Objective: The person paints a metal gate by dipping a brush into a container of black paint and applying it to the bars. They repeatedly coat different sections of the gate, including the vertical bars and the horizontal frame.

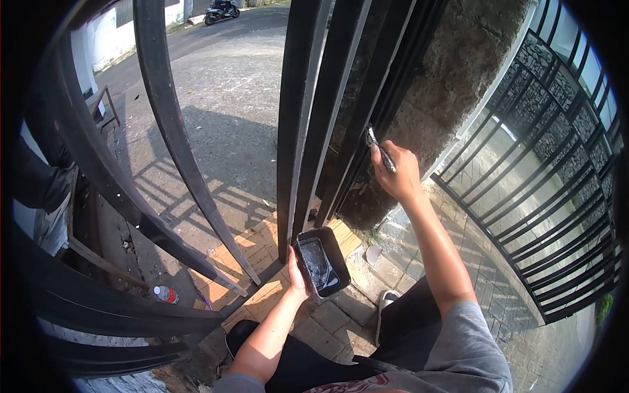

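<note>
My left hand (298, 280) is wrapped round the side of a black rectangular tub (335, 251), its thumb along the near wall. Dark, glossy paint (315, 259) with pale reflections lies inside the tub. In my right hand (401, 171) is a paintbrush (371, 135), gripped by its dark-smeared handle and pointing up and left. The bristle end is at a black metal gate bar (360, 116), close to a rough concrete pillar (452, 78); whether the bristles press on the bar is hard to tell.
More black bars (164, 98) curve upward on the left. Yellowish boards or tiles (262, 236) lie by the gate's foot. A plastic bottle (166, 294) sits lower left. Another barred gate (524, 223) stands right. A motorbike (221, 12) is on the road beyond.
</note>
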Motion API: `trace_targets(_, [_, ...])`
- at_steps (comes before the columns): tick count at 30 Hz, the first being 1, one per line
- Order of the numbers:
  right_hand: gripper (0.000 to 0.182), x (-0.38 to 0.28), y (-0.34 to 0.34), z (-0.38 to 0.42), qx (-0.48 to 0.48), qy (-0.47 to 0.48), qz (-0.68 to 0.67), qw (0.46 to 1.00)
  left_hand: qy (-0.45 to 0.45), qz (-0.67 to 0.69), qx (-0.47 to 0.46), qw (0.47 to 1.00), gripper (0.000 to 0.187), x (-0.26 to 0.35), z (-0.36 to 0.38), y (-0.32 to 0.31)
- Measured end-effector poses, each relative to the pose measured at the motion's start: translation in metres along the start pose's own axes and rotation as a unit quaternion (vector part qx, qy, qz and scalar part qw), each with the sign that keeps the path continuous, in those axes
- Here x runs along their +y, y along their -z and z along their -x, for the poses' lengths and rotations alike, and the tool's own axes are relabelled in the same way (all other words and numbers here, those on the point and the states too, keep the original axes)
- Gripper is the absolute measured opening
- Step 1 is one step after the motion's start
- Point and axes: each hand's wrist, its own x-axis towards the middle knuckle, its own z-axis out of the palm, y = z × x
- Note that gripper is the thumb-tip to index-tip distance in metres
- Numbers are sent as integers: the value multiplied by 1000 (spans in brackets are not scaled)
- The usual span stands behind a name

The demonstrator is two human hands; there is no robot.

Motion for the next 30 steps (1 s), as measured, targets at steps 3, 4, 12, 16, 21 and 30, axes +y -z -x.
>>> trace_targets(3, [27, -8, 8, -15, 115, -3, -67, 991, 0, -12, 11, 1000, 80, 0, 1, 2])
trace_targets(4, [27, -9, 10, -12, 79, -16, -42, 996, 2, -20, 14, 1000, 80, 0, 2, 3])
trace_targets(12, [29, -6, 5, -10, 53, -18, -10, 998, -3, -11, 26, 1000, 79, 3, 0, 9])
trace_targets(16, [28, -5, 16, -18, 66, -37, -54, 996, -4, -8, 24, 1000, 79, -1, -2, 13])
trace_targets(21, [29, -1, 4, -10, -60, -55, 3, 997, 3, 3, 19, 1000, 77, -3, -6, 10])
trace_targets(30, [37, -3, 6, -16, -170, -59, 92, 979, 15, 24, -12, 1000, 76, -2, -5, 4])
